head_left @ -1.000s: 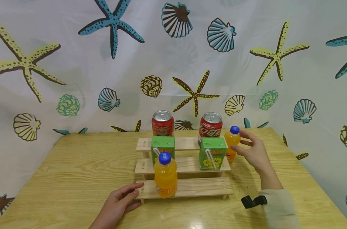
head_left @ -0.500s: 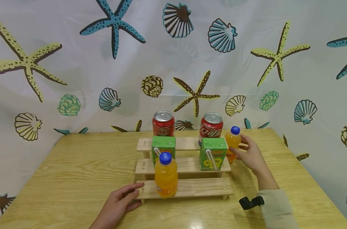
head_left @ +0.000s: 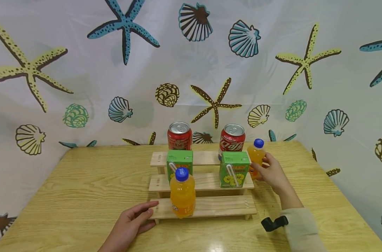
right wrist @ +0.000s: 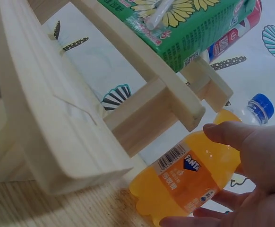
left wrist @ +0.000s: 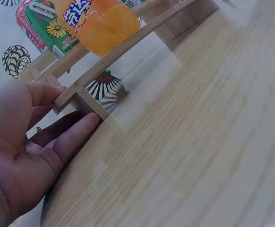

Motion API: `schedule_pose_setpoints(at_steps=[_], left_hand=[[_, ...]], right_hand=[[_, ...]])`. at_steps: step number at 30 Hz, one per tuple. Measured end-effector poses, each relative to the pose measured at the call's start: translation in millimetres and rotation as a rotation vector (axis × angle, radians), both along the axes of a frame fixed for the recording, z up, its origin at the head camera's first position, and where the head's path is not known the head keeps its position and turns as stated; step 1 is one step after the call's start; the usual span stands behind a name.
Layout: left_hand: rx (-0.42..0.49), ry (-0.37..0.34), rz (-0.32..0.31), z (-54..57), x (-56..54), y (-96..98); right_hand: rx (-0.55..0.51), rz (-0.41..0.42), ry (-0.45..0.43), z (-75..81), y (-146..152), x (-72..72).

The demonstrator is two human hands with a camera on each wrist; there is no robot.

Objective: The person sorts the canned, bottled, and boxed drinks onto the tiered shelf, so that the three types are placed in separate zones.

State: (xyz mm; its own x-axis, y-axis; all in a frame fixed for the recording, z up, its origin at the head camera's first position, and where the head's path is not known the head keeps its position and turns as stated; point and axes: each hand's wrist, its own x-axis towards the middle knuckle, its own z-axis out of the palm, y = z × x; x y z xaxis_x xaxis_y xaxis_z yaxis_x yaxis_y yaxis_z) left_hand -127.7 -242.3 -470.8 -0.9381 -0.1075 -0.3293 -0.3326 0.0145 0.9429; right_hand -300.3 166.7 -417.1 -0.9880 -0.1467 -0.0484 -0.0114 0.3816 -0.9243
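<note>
The right hand [head_left: 271, 172] curls round a small orange bottle [head_left: 256, 157] that stands on the bench [head_left: 83, 189], just right of the rack [head_left: 206, 206] and beside the nearer green carton [head_left: 233, 169]. The wrist view shows the thumb over the bottle's shoulder and the fingers under its label, so the grip sits mid-body. To do this well, the grip should close fully round the middle before any lift, and the bottle should rise straight up, since the rack's middle shelf end juts out just to the hand's left and could catch it. The carton above that shelf end could be knocked if the bottle swings inward.

The left hand [head_left: 129, 224] lies flat and relaxed, its fingers touching the left end of the rack's lowest shelf, holding nothing. Just right of it, a second bottle [head_left: 182, 192] stands on that shelf; steady pressure there should keep the rack from sliding.
</note>
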Motion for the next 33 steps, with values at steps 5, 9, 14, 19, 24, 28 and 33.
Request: schedule_pose_setpoints(at_steps=[5, 9, 14, 19, 24, 28, 33], left_hand=[[-0.008, 0.001, 0.001, -0.1, -0.6, 0.6], [-0.005, -0.003, 0.006, 0.2, 0.3, 0.8], [0.002, -0.007, 0.016, 0.0, 0.8, 0.8], [0.005, 0.002, 0.007, 1.9, 1.6, 0.7], [0.012, 0.009, -0.002, 2.7, 2.3, 0.2], [0.014, 0.013, -0.007, 1.8, 2.1, -0.3], [0.009, 0.009, -0.001, 1.2, 2.1, -0.5]], right_hand=[[-0.026, -0.026, -0.007, -0.5, -2.9, 0.5], [-0.029, -0.042, 0.005, -0.4, -4.0, 0.8], [-0.037, -0.050, 0.031, -0.3, -3.9, 2.1], [-0.033, -0.050, 0.051, -0.1, -2.4, 3.6], [-0.021, -0.046, 0.077, 3.7, 0.2, 4.9], [-0.018, -0.047, 0.093, 8.4, 3.4, 5.2], [-0.018, -0.041, 0.107, 14.1, 7.2, 7.3]])
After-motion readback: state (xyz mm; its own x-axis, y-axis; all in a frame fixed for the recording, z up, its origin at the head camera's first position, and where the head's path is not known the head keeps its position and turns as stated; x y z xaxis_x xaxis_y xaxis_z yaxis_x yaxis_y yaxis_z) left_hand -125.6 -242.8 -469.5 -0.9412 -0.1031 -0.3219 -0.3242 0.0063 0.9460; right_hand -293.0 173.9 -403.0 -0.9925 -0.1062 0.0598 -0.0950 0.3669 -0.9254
